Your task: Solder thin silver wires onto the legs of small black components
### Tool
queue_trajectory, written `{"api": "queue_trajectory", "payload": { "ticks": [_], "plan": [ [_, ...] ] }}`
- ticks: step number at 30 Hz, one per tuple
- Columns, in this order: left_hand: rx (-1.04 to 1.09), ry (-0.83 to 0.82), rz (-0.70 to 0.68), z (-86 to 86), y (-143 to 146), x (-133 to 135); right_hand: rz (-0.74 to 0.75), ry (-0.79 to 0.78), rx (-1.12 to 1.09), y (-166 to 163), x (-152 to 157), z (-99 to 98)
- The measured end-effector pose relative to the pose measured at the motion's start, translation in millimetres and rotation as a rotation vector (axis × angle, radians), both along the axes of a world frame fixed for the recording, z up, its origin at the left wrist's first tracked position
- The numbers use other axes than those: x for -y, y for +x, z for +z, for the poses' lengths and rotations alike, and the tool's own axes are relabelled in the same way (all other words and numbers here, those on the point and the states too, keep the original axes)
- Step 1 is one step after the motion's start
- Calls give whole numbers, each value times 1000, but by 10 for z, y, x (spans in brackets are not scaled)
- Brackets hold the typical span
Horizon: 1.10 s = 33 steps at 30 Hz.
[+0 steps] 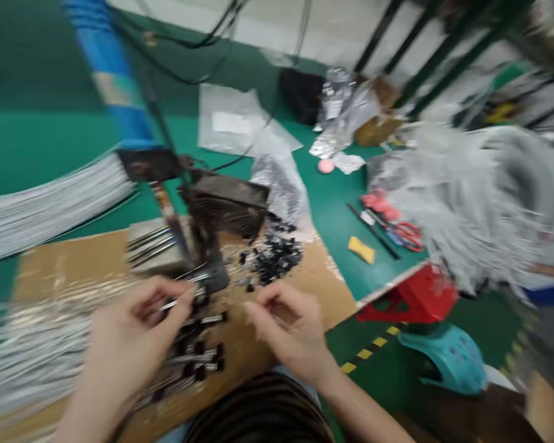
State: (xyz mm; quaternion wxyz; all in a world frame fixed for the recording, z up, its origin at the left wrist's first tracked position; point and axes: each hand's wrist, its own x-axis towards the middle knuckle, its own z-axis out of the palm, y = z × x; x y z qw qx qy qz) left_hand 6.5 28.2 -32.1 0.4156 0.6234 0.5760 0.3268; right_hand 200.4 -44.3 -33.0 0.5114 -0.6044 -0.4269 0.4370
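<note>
My left hand [138, 335] pinches a thin piece with a shiny metal end [168, 304], probably a cable end, close to the base of a metal fixture [216, 271]. My right hand [290, 326] has thumb and fingertips brought together over the cardboard [240, 344]; what lies between them is too blurred to make out. Between the hands lie cable ends with black and metal plugs [207, 360]. Beyond my right hand is a heap of small black parts [277, 255]. A blue-wrapped tool with a rusty metal tip [115, 74] slants down to the fixture.
White cables lie in bundles at left [50, 203] and under my left forearm [32, 357]. Plastic bags [277, 178], red-handled scissors [409, 237] and a yellow piece [361, 250] rest on the green table [323, 197]. A large cable pile [471, 203], red bin [410, 298] and turquoise stool [452, 357] are right.
</note>
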Motion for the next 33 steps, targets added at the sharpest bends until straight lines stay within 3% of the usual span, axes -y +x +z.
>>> {"api": "queue_trajectory", "payload": {
  "ticks": [9,16,33],
  "plan": [
    [69,-126,50,179,131,30,-11,157,138,12,-62,36],
    [90,-128,86,208,114,76,107,131,41,-77,-161,31],
    [60,-55,125,210,137,79,155,140,61,-148,-248,77]
  ]
}}
